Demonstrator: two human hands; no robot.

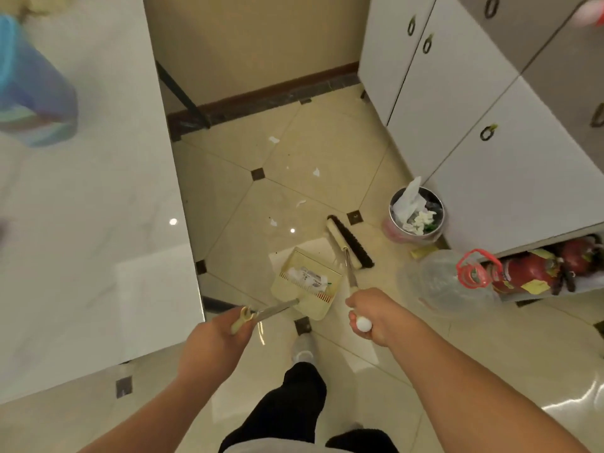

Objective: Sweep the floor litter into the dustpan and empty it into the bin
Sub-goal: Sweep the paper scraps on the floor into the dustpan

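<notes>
Glossy cream tiled floor (327, 152) with dark inlays, beige wall (248, 44), white marble table (81, 223), white cabinets (490, 165)

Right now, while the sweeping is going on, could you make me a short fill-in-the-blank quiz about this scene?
1. The left hand holds the handle of the ____.
2. The broom head rests on the floor to the ____ of the dustpan.
3. The bin stands in front of the white ____.
4. Paper scraps lie on the ____.

Missing words: dustpan; right; cabinets; floor

On the floor lie 5 paper scraps (274, 139), 1 dustpan (305, 282), 1 broom (350, 241), 1 bin (415, 217), and 1 clear bottle (444, 282).
</notes>
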